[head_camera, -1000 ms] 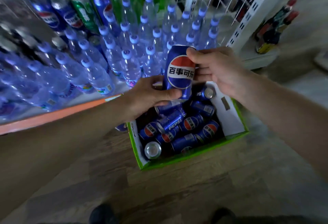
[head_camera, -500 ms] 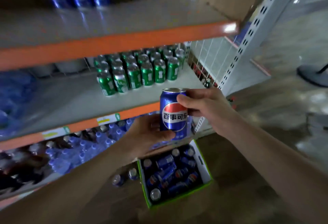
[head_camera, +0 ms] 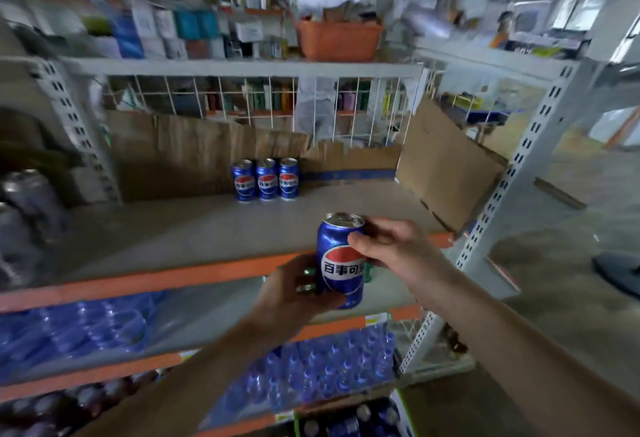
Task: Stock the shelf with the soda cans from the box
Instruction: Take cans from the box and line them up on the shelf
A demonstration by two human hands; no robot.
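Soda can (head_camera: pixel 341 260) upright, gripped by both: left hand (head_camera: pixel 294 293) round its base, right hand (head_camera: pixel 391 246) near its top, for a steady set-down. Shelf (head_camera: pixel 173 232) w/ three cans (head_camera: pixel 266 179) beyond hands; box (head_camera: pixel 403 412) below.

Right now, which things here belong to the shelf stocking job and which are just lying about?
Job:
held can in left hand and right hand
three cans on shelf
box of cans

Lying about:
water bottles
cardboard sheet
orange tub
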